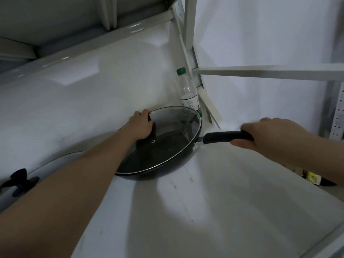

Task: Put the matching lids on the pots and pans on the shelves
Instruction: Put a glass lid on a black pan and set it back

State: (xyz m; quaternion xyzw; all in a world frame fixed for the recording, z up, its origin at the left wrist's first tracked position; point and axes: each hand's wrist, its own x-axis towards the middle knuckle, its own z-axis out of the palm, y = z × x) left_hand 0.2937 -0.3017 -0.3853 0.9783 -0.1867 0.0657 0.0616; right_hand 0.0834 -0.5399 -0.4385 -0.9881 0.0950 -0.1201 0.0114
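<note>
A black frying pan (163, 170) rests on the white shelf (214, 211), its long black handle (219, 137) pointing right. A glass lid (171, 135) with a metal rim lies on the pan, tilted slightly up at the back. My left hand (141, 126) grips the lid's black knob, which it mostly hides. My right hand (268, 135) is wrapped around the end of the pan's handle. At the far left lies another glass lid (46, 168) with a black knob (20, 180), partly covered by my left forearm.
A clear plastic bottle (188, 90) with a green cap stands just behind the pan, against the shelf's corner post (188, 45). A crossbar (270, 72) runs right from the post. A dark object with a yellow label (312, 178) sits below my right forearm.
</note>
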